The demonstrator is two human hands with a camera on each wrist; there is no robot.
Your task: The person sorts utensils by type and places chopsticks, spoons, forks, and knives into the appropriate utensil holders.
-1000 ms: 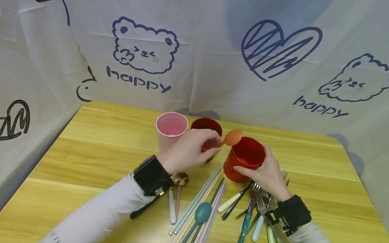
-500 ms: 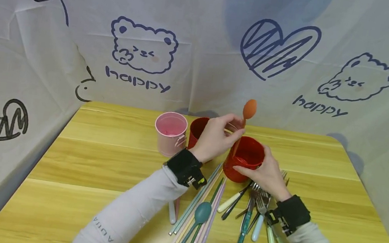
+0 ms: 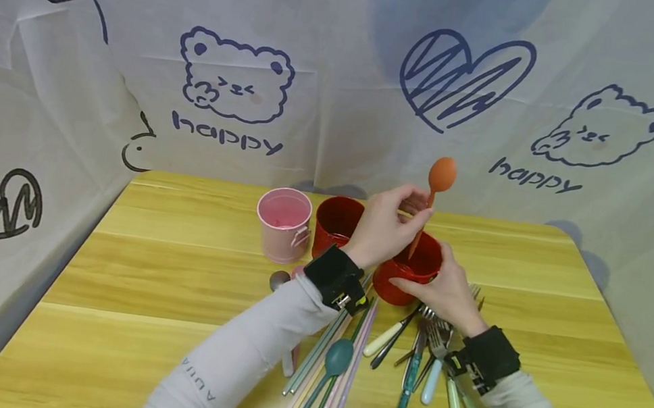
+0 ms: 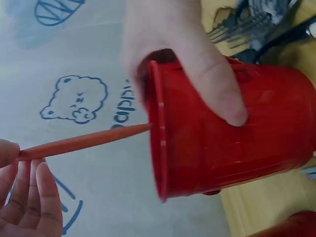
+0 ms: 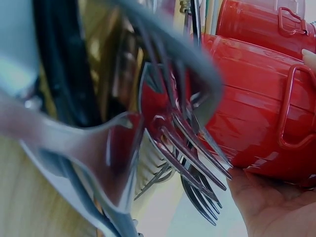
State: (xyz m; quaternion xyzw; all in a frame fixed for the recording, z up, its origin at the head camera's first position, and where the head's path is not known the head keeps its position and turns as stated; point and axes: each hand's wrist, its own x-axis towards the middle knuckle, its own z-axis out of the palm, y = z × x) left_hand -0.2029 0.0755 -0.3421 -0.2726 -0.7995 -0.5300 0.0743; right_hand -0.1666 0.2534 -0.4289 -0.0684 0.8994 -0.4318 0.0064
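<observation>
My left hand (image 3: 388,228) pinches an orange spoon (image 3: 443,175) by its handle, bowl end up. In the head view the spoon stands nearly upright, its handle end inside the mouth of the right-hand red bucket (image 3: 393,287). The left wrist view shows the tapered handle (image 4: 89,143) crossing the rim of that bucket (image 4: 237,148). My right hand (image 3: 454,291) grips the bucket's right side, thumb over the front and fingers behind. Seen from the right wrist, the palm (image 5: 276,207) lies against the bucket wall, near a small wire handle (image 5: 291,108).
Another red bucket (image 3: 323,234) and a pink bucket (image 3: 282,243) stand to the left. Several chopsticks (image 3: 351,370) lie in front with a teal spoon (image 3: 338,358) on them. Forks (image 3: 438,343) and knives crowd beneath my right wrist. A drawn-on white cloth (image 3: 342,131) hangs behind.
My left hand has moved right and upward, turning the orange spoon upright and bringing its handle end into the red bucket. My right hand has stayed on the bucket.
</observation>
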